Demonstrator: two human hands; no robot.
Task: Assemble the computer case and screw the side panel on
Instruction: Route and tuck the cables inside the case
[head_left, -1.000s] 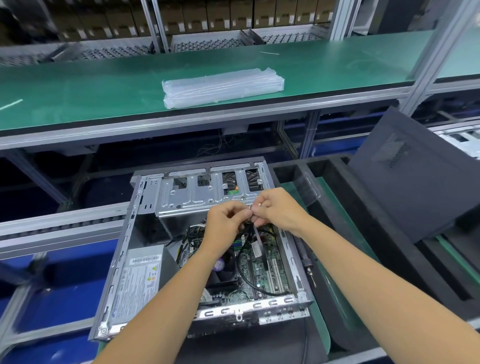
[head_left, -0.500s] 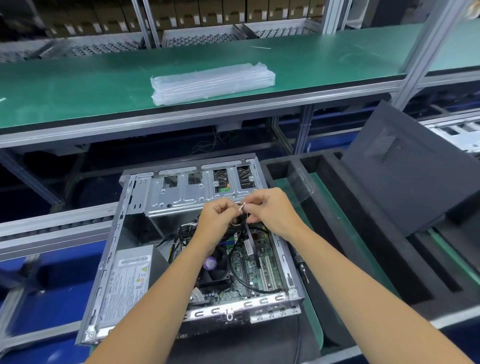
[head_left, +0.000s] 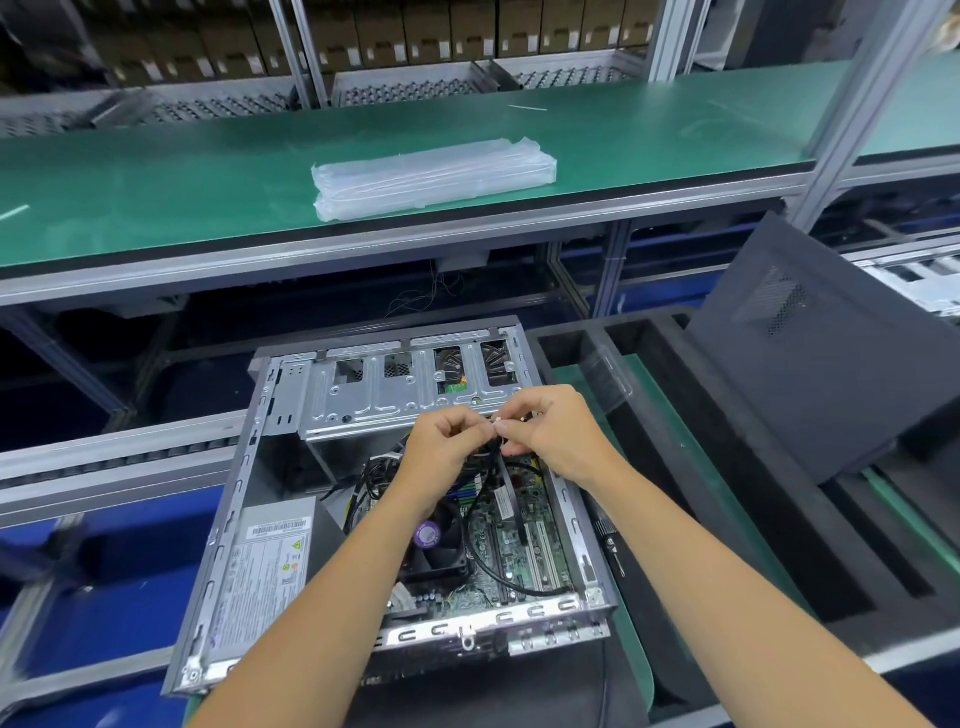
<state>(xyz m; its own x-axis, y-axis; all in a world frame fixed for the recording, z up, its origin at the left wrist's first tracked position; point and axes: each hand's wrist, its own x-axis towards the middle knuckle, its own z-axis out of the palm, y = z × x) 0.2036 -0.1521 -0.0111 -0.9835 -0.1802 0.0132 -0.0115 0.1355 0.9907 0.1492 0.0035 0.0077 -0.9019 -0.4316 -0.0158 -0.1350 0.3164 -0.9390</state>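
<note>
An open grey computer case (head_left: 228, 525) lies flat in front of me, its motherboard (head_left: 524, 551), fan and silver power supply (head_left: 265, 577) exposed. My left hand (head_left: 447, 457) and my right hand (head_left: 558, 436) meet above the board, just in front of the drive cage (head_left: 395, 395). Both pinch a bundle of black cables (head_left: 496, 457) with a small white tie between the fingertips. The dark side panel (head_left: 831, 364) leans upright at the right, apart from the case.
Black foam trays (head_left: 727, 519) sit right of the case. A screwdriver (head_left: 610, 545) lies beside the case's right wall. A green shelf (head_left: 156, 187) above carries a stack of clear plastic bags (head_left: 431, 176). Conveyor rails run at the left.
The hands stay together on the cable bundle with small finger movements. The view has drifted slightly; the case and panel have not moved.
</note>
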